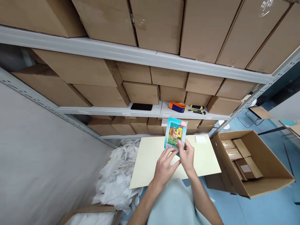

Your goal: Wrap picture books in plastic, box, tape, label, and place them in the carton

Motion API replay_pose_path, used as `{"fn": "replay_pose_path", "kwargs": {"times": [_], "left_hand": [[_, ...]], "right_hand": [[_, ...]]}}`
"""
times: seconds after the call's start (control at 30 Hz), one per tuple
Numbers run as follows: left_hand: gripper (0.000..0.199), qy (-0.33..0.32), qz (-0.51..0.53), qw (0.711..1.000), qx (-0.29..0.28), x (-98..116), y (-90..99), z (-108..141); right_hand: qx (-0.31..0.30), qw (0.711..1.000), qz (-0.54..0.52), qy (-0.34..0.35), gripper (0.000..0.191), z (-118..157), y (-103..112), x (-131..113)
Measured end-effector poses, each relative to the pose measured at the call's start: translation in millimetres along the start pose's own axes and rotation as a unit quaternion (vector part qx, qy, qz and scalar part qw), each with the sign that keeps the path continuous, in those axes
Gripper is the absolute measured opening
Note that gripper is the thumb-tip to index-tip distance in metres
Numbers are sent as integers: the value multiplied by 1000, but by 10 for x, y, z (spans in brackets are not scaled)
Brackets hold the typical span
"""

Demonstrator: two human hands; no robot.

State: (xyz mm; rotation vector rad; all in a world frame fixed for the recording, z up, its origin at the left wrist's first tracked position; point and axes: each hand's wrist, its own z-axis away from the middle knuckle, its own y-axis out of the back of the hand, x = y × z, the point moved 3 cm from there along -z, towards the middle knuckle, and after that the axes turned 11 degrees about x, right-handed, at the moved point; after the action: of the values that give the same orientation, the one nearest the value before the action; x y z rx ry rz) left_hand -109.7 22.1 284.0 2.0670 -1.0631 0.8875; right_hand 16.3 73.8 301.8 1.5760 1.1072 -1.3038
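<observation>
A small flat turquoise picture booklet or packet (173, 132) is held up above the pale board, with a cartoon scene and a barcode on the face toward me. My right hand (186, 155) grips its lower right corner, thumb on the front and fingers behind. My left hand (165, 164) is at the lower edge, fingertips curved against it, thumb apart below. Underneath both hands lies the cream-coloured board (150, 162), with a small white card or stack (201, 139) at its far right.
Shelves with cardboard boxes (140, 92) stand ahead. On one shelf are a black phone-like slab (141, 107), an orange-and-purple tape roll (177, 107) and yellow-black cutters (197, 111). An open carton (272, 167) with smaller boxes stands right; crumpled white wrappers (117, 175) lie left.
</observation>
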Motion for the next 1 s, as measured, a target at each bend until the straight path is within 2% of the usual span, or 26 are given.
{"fn": "replay_pose_path", "kwargs": {"times": [0.07, 0.17, 0.2, 0.33, 0.4, 0.47, 0.53, 0.63, 0.77, 0.8, 0.9, 1.0], "left_hand": [[25, 40, -3, 999, 30, -102, 162, -94], [48, 171, 18, 976, 136, -327, 455, -215], [56, 223, 54, 963, 139, -410, 522, -242], [76, 391, 217, 893, 49, -648, 606, -291], [79, 435, 240, 865, 65, -706, 611, -298], [80, 456, 247, 850, 91, -726, 591, -311], [76, 454, 250, 849, 97, -714, 549, -343], [72, 427, 233, 867, 104, -683, 485, -421], [64, 362, 144, 905, 171, -640, 412, -523], [59, 340, 111, 913, 196, -616, 390, -540], [41, 262, 38, 938, 223, -486, 262, -566], [27, 180, 53, 969, 162, -297, 42, -556]], "right_hand": [[-12, 1000, -22, 1, 49, -61, -26, -20], [-35, 998, -54, -18, 53, -110, -57, -67], [-45, 997, -61, -28, 54, -117, -75, -81], [-70, 993, -85, -47, 54, -144, -178, -118], [-78, 991, -92, -50, 54, -172, -229, -116], [-83, 991, -93, -54, 54, -216, -269, -92], [-89, 990, -94, -61, 54, -278, -295, -41], [-83, 992, -73, -67, 57, -390, -300, 59], [43, 999, 25, 10, 60, -489, -204, 69], [53, 997, 43, 28, 61, -484, -196, 41], [-10, 998, 49, 46, 58, -415, -259, -72], [-51, 997, 34, 54, 58, -356, -330, -177]]}}
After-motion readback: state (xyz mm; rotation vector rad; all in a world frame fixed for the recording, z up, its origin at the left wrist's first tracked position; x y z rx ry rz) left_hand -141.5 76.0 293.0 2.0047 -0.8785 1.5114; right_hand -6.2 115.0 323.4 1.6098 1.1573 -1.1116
